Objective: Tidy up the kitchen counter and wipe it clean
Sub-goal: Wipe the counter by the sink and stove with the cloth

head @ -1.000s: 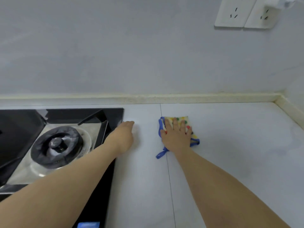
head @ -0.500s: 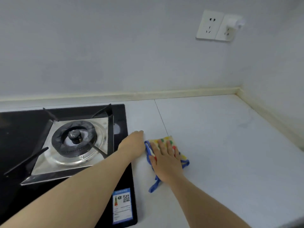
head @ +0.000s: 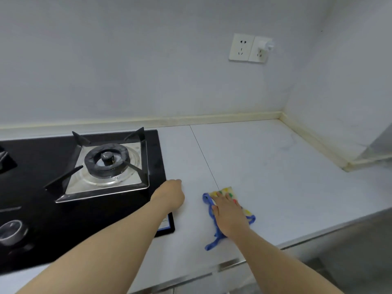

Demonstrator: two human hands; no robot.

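well, from my end the pale wall (head: 148, 60) fills the top of the view, meeting a second wall in a corner on the right. below it runs the white counter (head: 265, 166), with a thin seam crossing it from back to front and a cream strip along the wall joint. the black glass hob (head: 42, 149) is set into the counter's left part. on it a round burner (head: 108, 159) sits in a square steel tray under dark pan supports.

the cloth (head: 228, 190), yellow with coloured dots and a blue trim, lies flat on the counter near the front edge. it is just right of the seam and apart from the hob, and a blue loop trails from it toward the counter's front edge. the right hand (head: 229, 216) lies palm down on top of it, fingers straight and close together, pressing it to the surface and covering most of it.

the left hand (head: 170, 195) rests at the hob's right edge, near the cloth but not touching it. its fingers bend away out of my sight, so i cannot tell whether they are curled or spread. i see nothing in it.

a double socket plate (head: 248, 47) is on the back wall, with a small white plug in its right half. a grey knob (head: 11, 231) sits at the hob's front left, and a blue-edged label (head: 166, 222) shows at its front right corner, partly under the left forearm.
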